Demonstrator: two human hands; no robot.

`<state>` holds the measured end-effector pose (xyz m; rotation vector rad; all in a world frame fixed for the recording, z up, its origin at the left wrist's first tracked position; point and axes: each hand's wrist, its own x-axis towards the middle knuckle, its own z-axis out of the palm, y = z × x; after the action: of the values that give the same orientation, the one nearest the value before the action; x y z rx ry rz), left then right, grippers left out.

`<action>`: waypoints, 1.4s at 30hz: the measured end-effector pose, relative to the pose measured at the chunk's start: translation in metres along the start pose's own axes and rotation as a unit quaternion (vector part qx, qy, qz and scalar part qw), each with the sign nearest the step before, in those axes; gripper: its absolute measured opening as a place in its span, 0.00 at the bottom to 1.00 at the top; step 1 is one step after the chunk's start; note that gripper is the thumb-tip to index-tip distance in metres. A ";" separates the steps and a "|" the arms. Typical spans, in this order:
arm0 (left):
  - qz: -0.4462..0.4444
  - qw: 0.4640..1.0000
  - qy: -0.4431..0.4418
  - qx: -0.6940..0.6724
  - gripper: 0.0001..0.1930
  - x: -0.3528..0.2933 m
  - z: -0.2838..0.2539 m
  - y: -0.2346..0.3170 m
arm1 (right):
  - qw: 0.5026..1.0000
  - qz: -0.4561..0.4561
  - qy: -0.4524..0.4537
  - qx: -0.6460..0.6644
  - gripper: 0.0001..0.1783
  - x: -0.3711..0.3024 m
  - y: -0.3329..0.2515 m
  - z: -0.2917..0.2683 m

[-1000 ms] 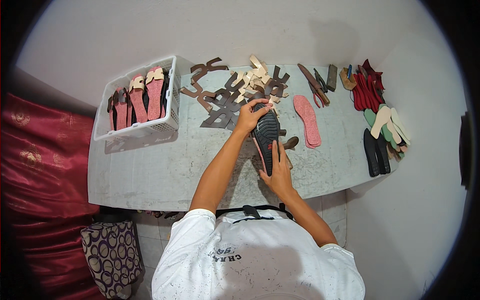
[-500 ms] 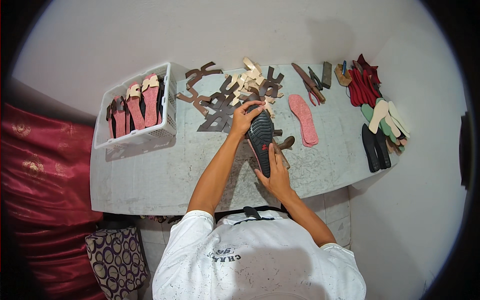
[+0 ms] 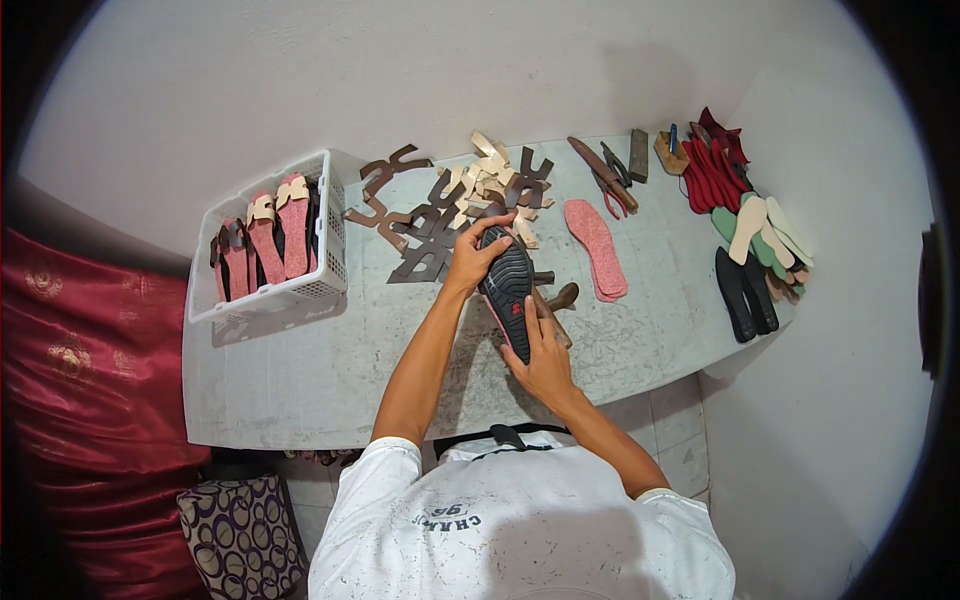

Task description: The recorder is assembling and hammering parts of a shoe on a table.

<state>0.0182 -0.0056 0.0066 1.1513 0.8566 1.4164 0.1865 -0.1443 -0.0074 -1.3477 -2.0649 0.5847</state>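
Between my hands a sandal (image 3: 510,285) is held tilted above the table, its black ridged sole turned up and a pinkish edge showing along its left side. My left hand (image 3: 474,252) grips the far end, fingers wrapped over it. My right hand (image 3: 540,352) clasps the near end, thumb on the left edge and fingers along the right. Partly hidden behind the sandal, a hammer (image 3: 562,297) lies on the table. Beyond my left hand are scattered brown strap pieces (image 3: 432,222) and cream strap pieces (image 3: 488,160). Two stacked pink insoles (image 3: 595,248) lie to the right.
A white basket (image 3: 335,262) of pink sandals stands at the left of the table (image 3: 270,390). At the back right lie a knife (image 3: 597,165), pliers (image 3: 614,190) and a dark block (image 3: 638,155). Red pieces (image 3: 708,175), cream soles (image 3: 748,228) and black soles (image 3: 735,300) crowd the right end.
The whole view has shifted slightly, so the table sits a little lower and further left. My hands keep the same hold on the sandal, with its sole still facing up.
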 end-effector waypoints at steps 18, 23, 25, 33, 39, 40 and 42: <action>-0.232 0.972 0.025 -0.018 0.10 0.006 -0.010 0.006 | 0.985 0.023 0.142 0.092 0.17 0.027 0.060 -0.009; -0.223 0.974 0.043 -0.019 0.09 0.002 -0.011 0.010 | 0.991 0.105 -0.047 -0.073 0.21 0.030 0.071 0.007; -0.218 0.975 0.037 -0.021 0.08 0.004 -0.010 0.005 | 0.967 0.191 -0.108 -0.126 0.26 0.037 0.078 0.027; -0.213 0.976 0.023 -0.043 0.08 0.003 -0.014 -0.001 | 0.965 0.204 -0.133 -0.103 0.27 0.066 0.072 0.021; -0.204 0.977 0.022 -0.049 0.08 0.005 -0.011 -0.004 | 0.963 0.187 0.055 0.188 0.17 0.078 0.060 -0.041; -0.199 0.979 0.020 -0.044 0.07 0.004 -0.014 -0.004 | 0.963 0.187 0.051 0.187 0.17 0.079 0.034 -0.063; -0.188 0.981 0.018 -0.039 0.09 0.004 -0.018 -0.008 | 0.901 0.166 0.059 0.397 0.14 0.078 -0.018 -0.099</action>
<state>0.0031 0.0016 -0.0057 0.8528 0.9786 1.1501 0.2194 -0.0759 0.0946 -1.1708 -1.2471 1.2855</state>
